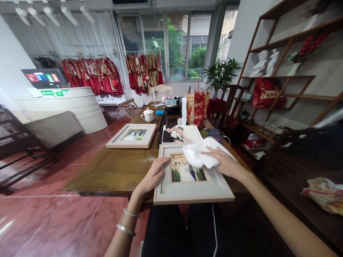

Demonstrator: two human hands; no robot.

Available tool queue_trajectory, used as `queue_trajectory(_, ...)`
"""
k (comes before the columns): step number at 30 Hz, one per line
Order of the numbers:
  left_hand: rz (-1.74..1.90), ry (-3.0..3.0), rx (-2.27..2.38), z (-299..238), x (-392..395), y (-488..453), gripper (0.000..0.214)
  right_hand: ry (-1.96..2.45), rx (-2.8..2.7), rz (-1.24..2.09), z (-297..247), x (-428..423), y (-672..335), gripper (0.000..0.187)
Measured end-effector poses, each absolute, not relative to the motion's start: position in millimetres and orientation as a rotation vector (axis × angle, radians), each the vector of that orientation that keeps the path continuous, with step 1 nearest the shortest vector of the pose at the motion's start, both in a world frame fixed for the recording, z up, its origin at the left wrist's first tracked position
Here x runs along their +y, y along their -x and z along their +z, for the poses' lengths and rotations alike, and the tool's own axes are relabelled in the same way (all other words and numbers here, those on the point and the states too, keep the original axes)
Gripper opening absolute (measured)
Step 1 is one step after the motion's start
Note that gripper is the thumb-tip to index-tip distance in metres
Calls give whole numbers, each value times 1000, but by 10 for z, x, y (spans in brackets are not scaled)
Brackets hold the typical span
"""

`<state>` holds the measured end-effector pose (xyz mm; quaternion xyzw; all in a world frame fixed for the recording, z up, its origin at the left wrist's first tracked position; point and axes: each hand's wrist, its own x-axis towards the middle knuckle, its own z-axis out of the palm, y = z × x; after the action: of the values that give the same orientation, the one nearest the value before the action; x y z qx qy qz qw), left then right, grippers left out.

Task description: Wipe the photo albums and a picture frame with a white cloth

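Picture frame: the near one [187, 188] lies flat at the table's [107, 171] near end, its lower rim seeming to jut past the edge.
Right hand: [220, 161] fingers spread, holding a white cloth [199, 151] against the upper right; how tightly, I can't tell.
Left hand: [154, 174] loosely open, resting on the left rim.
Cloth work: looks like wiping; another stroke would want light pressure and that rim steadied.
Far edge: a couple's photo [183, 134] sits right against it; a phone [213, 133] lies beyond, rightward.
Tabletop: most room is leftward, short of a second frame [131, 135].
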<state>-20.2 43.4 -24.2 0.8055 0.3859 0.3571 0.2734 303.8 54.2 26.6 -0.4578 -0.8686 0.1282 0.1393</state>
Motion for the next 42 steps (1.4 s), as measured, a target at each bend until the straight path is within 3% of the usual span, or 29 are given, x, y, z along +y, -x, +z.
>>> queue_trajectory(4, 957, -2165, 1043, -238, 434, 203, 46, 1469, -2345, 82, 127, 932, -2757, 57)
queue_trajectory(7, 961, -2167, 1053, -246, 436, 203, 45, 1436, -2375, 53, 92, 902, -2573, 59)
queue_trajectory(11, 974, -2175, 1066, -258, 442, 194, 44, 1243, -2523, 274, 122, 498, -2535, 64)
queue_trajectory(17, 992, -2171, 1075, -249, 428, 180, 45, 1118, -2600, 729, 448, -162, -2882, 53)
queue_trajectory(21, 973, -2158, 1077, -235, 418, 184, 45, 1121, -2675, 901, 646, -102, -3153, 44)
queue_trajectory(30, 961, -2179, 1043, -237, 440, 201, 45, 1475, -2359, 181, 234, 894, -2830, 55)
queue_trajectory(33, 956, -2185, 1052, -242, 440, 199, 45, 1471, -2383, 80, 151, 925, -2611, 57)
queue_trajectory(38, 960, -2166, 1069, -249, 435, 188, 45, 1296, -2587, 354, 227, 480, -2584, 67)
queue_trajectory(42, 965, -2145, 1066, -265, 440, 193, 45, 1199, -2640, 708, 451, -16, -2784, 57)
